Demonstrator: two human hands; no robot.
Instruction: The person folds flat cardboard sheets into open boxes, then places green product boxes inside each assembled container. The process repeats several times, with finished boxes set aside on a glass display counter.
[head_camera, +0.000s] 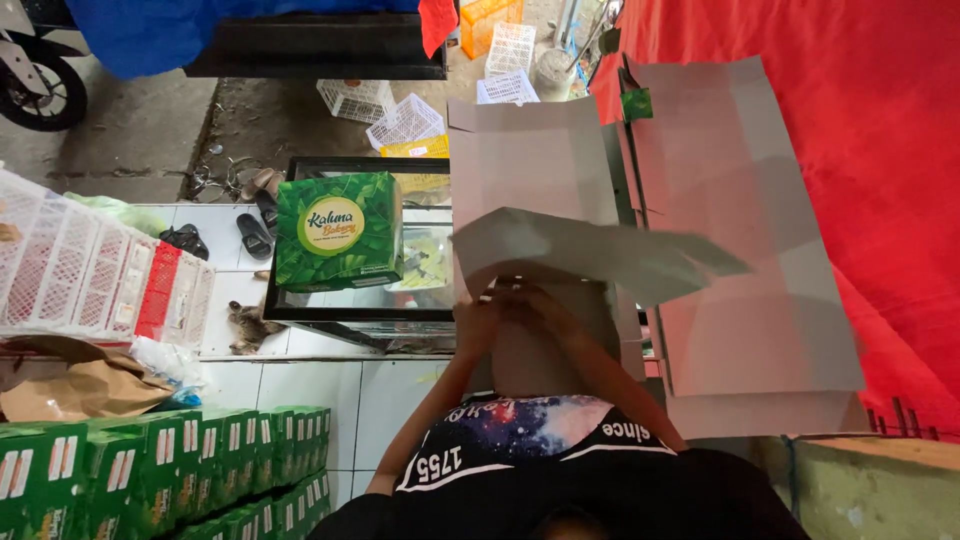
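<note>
Both my hands meet under a flat grey cardboard box blank (590, 255), held tilted in front of me. My left hand (478, 312) grips its near left edge and my right hand (535, 300) grips the near edge beside it. Under the blank lies a stack of more grey cardboard blanks (740, 210) reaching to the right. A folded green box with a leaf pattern (340, 230) stands on a glass-topped table (300, 310) to the left of my hands.
Stacked green boxes (160, 470) fill the lower left. White and red plastic crates (90, 270) sit at the left, brown paper (70, 385) below them. A red tarp (880, 150) hangs at the right. Sandals (250, 235) lie on the tiled floor.
</note>
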